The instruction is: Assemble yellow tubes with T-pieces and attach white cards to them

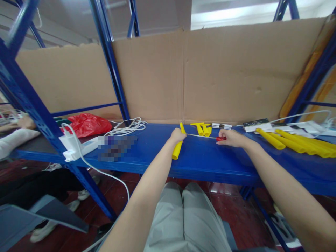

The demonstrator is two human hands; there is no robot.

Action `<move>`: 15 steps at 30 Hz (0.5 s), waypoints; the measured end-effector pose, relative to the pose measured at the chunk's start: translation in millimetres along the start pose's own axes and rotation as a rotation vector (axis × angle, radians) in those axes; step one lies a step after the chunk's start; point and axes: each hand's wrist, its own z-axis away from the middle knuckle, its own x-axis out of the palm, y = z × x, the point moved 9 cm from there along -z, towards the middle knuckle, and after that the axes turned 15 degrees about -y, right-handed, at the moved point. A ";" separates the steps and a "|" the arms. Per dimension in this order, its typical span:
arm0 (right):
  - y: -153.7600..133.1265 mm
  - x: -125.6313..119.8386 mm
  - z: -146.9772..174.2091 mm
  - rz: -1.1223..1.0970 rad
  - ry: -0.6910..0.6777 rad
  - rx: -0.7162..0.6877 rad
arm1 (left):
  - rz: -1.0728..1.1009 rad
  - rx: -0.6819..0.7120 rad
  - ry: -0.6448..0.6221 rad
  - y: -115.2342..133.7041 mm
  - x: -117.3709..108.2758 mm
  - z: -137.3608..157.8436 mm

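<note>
My left hand (179, 135) is closed around a yellow tube-shaped part (177, 151), whose wide end points toward me. In my right hand (230, 138) is a screwdriver with a red handle (221, 139). Its long thin metal shaft (201, 135) reaches left to the yellow part beside my left fingers; whether the tip is inside it cannot be made out. Behind the shaft, several short yellow pieces (204, 129) rest on the blue shelf (154, 143).
Several yellow tubes (301, 141) lie at right near white boxes (306, 128) and a cable. At left are a red plastic bag (88, 125), a white power strip (88, 145) and coiled white cable (131, 126). Cardboard (223, 73) backs the shelf. Another person's arm (19, 138) shows far left.
</note>
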 end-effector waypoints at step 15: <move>-1.6 2.2 0.5 -0.016 -0.029 -0.020 | -0.001 -0.004 0.009 -1.7 -0.3 -2.6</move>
